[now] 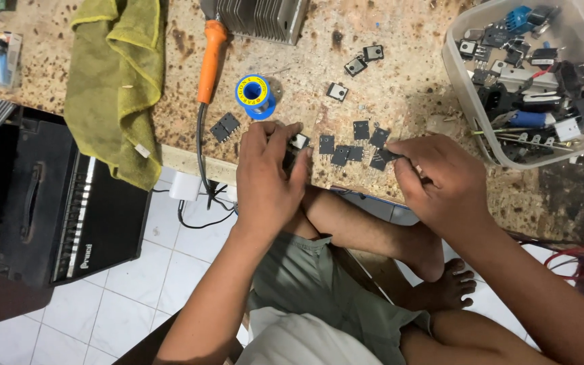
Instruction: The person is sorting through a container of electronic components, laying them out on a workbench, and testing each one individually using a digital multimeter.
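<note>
While the head view looks straight down on a stained workbench point(400, 81), both hands sit at its near edge, centre of frame. Left hand point(265, 179) is curled around a small black flat-pack transistor point(297, 143), fingers pinching it, the part's pale metal tab showing just above the fingertips. Right hand point(441, 179) is closed too, fingertips gripping another black transistor point(388, 155) at the right end of a cluster of loose transistors point(349, 147) lying flat between the two hands.

Upper centre: three more loose transistors point(356, 66), well apart from the cluster. Two joined black parts point(224, 126) lie left of the left hand. Blue spool of solder point(255, 96) stands just above the left hand, near an orange-handled soldering iron point(211, 61) whose cord drops off the bench edge. Finned metal heat sink point(255, 17) at top edge. Olive-green cloth point(116, 81) drapes over the bench, upper left. Clear plastic tub point(461, 88) full of mixed components, upper right. Black amplifier cabinet point(42, 203) on white tile floor, left side. Person's bare legs and feet lower centre.
</note>
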